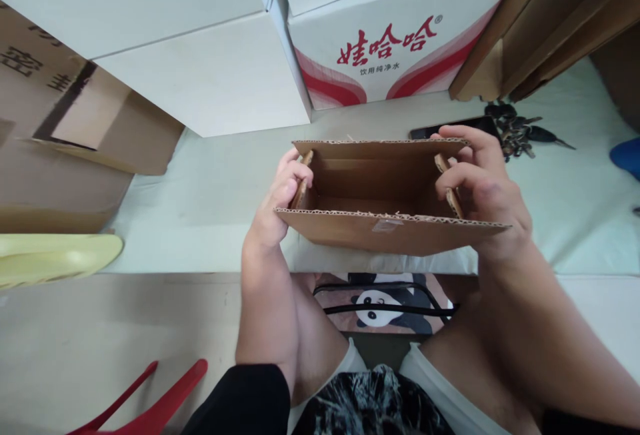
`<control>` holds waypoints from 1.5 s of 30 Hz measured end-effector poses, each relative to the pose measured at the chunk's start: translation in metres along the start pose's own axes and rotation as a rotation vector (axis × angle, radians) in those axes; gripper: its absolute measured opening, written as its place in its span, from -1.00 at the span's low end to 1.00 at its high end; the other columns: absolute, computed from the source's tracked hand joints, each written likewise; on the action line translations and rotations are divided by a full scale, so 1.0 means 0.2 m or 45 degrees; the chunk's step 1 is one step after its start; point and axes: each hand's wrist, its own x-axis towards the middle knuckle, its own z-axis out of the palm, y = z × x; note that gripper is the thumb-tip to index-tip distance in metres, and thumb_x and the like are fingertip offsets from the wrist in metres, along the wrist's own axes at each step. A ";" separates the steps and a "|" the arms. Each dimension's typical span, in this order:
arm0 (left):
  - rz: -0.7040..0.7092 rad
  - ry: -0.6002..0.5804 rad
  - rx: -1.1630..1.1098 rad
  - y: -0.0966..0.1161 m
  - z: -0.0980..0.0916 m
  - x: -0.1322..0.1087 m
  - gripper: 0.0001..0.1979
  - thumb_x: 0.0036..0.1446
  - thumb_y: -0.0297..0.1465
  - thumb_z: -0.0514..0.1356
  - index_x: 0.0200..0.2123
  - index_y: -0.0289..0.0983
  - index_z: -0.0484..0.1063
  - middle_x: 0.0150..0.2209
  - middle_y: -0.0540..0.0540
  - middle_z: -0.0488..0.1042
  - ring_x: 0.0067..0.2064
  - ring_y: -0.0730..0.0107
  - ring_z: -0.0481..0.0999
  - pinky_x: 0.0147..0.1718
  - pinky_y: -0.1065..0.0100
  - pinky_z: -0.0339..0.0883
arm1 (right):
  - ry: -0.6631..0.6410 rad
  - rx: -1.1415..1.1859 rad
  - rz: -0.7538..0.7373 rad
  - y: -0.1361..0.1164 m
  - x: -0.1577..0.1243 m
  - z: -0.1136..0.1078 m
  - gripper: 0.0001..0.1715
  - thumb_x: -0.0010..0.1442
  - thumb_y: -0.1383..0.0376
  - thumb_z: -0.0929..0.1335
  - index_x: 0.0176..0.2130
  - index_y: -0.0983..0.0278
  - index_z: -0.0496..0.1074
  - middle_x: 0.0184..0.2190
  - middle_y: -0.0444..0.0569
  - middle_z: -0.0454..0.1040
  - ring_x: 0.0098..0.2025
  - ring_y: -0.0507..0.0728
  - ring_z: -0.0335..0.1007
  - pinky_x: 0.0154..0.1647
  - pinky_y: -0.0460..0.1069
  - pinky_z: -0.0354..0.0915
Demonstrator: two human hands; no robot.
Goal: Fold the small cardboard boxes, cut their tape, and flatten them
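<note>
An opened brown cardboard box (395, 233) stands on the pale green cloth in front of me, its top flaps raised and its inside bare. My left hand (286, 189) grips the left end, with fingers hooked over the short flap there. At the right end, my right hand (483, 188) curls its fingers over the other short flap, and the index finger reaches along the far long flap. A bit of clear tape (387, 225) sticks to the near long flap. Both thumbs are mostly hidden.
Behind the box lie a dark phone (455, 127) and a bunch of keys (520, 131). White cartons (205, 75) and a red-and-white water carton (390, 55) stand at the back. A large brown carton (70, 148) is at left, above a yellow-green object (60, 256). Red legs (170, 395) show lower left.
</note>
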 end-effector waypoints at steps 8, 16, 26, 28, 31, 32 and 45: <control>0.087 0.084 -0.156 0.04 0.09 0.01 -0.33 0.12 0.35 0.04 -0.44 -0.17 0.21 -0.06 -0.18 0.47 0.03 -0.05 0.47 0.05 -0.02 0.37 | 0.169 -0.036 -0.109 0.04 0.02 0.01 -0.62 0.34 0.07 0.27 -0.40 0.17 0.47 0.26 -0.03 0.42 0.40 0.37 0.19 0.46 0.30 0.05; 0.301 0.105 -0.165 -0.10 0.05 0.02 -0.32 -0.15 0.21 0.41 -0.27 -0.11 0.19 -0.17 -0.04 0.35 -0.07 0.11 0.49 -0.09 0.10 0.38 | 0.352 0.129 -0.057 0.06 0.02 0.05 -0.60 0.33 -0.01 0.23 -0.40 0.17 0.33 0.24 -0.01 0.46 0.29 0.39 0.35 0.37 0.35 0.14; 0.386 0.060 -0.096 -0.08 0.05 0.03 -0.31 -0.21 0.03 0.50 -0.26 -0.11 0.12 -0.19 0.00 0.34 -0.09 0.19 0.45 -0.11 0.16 0.33 | 0.541 0.262 -0.045 0.10 0.04 0.07 -0.61 0.27 -0.07 0.23 -0.36 0.15 0.30 0.22 0.03 0.49 0.29 0.35 0.37 0.30 0.32 0.24; 0.399 0.086 -0.107 -0.08 0.05 0.03 -0.29 -0.22 0.03 0.50 -0.27 -0.11 0.10 -0.16 0.00 0.36 -0.04 0.17 0.47 -0.07 0.14 0.34 | 0.519 0.277 -0.038 0.12 0.04 0.07 -0.71 0.28 -0.01 0.28 -0.27 0.12 0.35 0.24 -0.01 0.48 0.29 0.32 0.39 0.33 0.30 0.22; 0.363 0.170 -0.080 -0.09 0.05 0.03 -0.24 -0.27 0.10 0.49 -0.27 -0.11 0.07 -0.11 -0.02 0.39 0.01 0.13 0.48 0.00 0.09 0.35 | 0.531 0.266 0.031 0.16 0.04 0.06 -0.82 0.27 0.07 0.34 -0.15 0.06 0.40 0.19 -0.05 0.49 0.22 0.27 0.46 0.30 0.25 0.26; 0.348 0.193 -0.081 -0.09 0.05 0.03 -0.23 -0.28 0.12 0.48 -0.27 -0.11 0.06 -0.09 -0.03 0.39 0.02 0.12 0.48 0.02 0.07 0.35 | 0.570 0.259 0.044 0.17 0.04 0.05 -0.81 0.26 0.07 0.36 -0.13 0.04 0.42 0.13 -0.06 0.52 0.17 0.26 0.48 0.27 0.22 0.29; 0.751 0.328 -0.177 -0.11 0.02 0.10 -0.19 -0.32 0.02 0.53 -0.30 -0.11 -0.01 -0.14 -0.01 0.33 0.02 0.14 0.46 0.08 0.04 0.33 | 0.620 0.340 0.425 0.29 0.05 -0.01 -0.88 0.13 0.17 0.48 -0.27 0.10 0.61 -0.25 -0.11 0.55 -0.20 0.05 0.49 -0.22 -0.04 0.39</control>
